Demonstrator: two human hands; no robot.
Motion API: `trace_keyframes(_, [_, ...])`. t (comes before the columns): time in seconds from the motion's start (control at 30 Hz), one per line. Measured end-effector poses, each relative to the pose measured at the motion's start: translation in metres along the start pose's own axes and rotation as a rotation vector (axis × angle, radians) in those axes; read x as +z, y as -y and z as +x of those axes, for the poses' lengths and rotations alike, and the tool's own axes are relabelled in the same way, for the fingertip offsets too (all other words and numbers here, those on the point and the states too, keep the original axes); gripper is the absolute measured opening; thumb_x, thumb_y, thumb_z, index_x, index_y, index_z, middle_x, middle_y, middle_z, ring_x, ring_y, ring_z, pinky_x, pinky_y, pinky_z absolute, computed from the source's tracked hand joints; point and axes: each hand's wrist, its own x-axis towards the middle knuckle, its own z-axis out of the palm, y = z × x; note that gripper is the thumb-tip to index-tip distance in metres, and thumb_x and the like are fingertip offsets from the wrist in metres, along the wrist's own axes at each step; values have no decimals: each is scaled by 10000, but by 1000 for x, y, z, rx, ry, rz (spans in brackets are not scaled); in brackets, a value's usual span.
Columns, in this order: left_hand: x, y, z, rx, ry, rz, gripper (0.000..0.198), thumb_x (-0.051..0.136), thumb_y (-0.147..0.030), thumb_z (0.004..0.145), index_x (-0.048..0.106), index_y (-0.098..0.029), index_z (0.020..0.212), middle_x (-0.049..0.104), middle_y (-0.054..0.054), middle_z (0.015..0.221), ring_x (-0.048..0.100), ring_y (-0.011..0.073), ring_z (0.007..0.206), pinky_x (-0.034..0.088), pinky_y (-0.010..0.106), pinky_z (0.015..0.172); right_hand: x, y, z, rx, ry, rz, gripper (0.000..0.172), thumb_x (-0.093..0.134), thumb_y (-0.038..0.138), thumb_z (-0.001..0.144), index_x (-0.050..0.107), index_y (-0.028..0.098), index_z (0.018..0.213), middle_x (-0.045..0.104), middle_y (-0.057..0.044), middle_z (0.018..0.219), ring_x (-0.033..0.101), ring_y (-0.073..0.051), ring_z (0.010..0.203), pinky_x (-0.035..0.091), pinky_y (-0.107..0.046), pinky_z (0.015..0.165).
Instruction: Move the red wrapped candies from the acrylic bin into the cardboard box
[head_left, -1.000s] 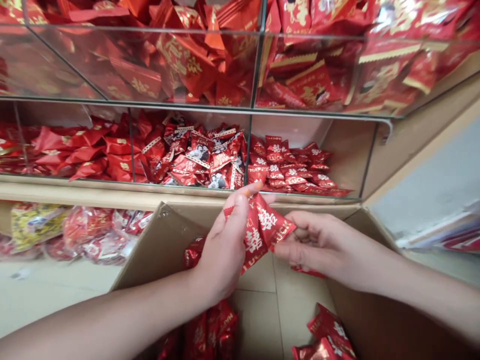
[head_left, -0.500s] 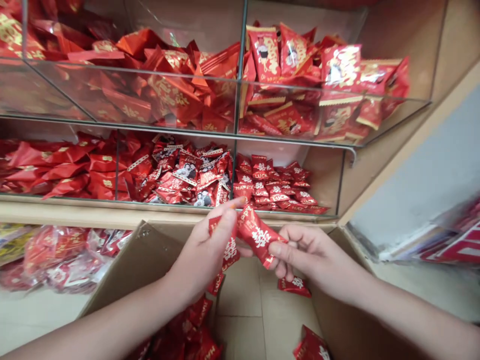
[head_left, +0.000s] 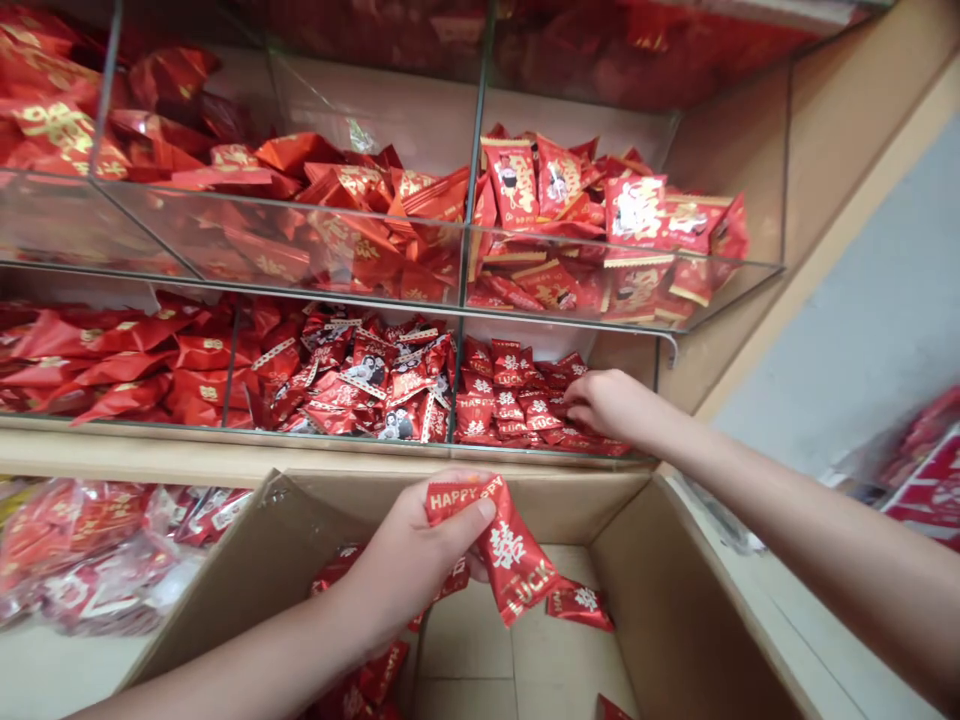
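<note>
Above the cardboard box (head_left: 225, 565), the left hand (head_left: 416, 555) is closed on one red "HAPPY LUCK" foil packet (head_left: 510, 557), thumb pressed across it. The right hand (head_left: 607, 405) reaches past the box's far edge, to a glass bin (head_left: 555, 452), fingers (head_left: 574, 392) down on its packets. Whether it grips any, I can't tell. Two hands, then, and one packet (head_left: 579, 606) loose on the box floor, just beside the held one — more lie nearer in the box.
</note>
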Motion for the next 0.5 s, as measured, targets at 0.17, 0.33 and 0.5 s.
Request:
trace_keyframes(0.17, [-1, 5, 2, -39, 2, -45, 217, 593, -316, 709, 525, -139, 814, 538, -46, 562, 479, 50, 473, 373, 157, 456, 22, -7, 24, 49, 167, -117, 205, 471, 164, 689, 652, 160, 786, 656, -93, 786, 596, -180, 765, 409, -234, 650])
trace_keyframes(0.33, [0, 4, 3, -55, 5, -92, 187, 603, -285, 706, 526, -126, 768, 532, -49, 551, 469, 36, 468, 380, 141, 451, 22, -7, 20, -9, 150, -194, 228, 427, 221, 745, 647, 165, 770, 655, -101, 805, 591, -182, 753, 396, -243, 641])
trace_keyframes(0.5, [1, 4, 3, -70, 4, -91, 201, 600, -271, 711, 534, -123, 828, 541, -45, 561, 473, 34, 469, 389, 136, 444, 18, -15, 18, -92, 176, -158, 194, 468, 233, 717, 652, 181, 753, 659, -73, 772, 585, -172, 738, 391, -231, 650])
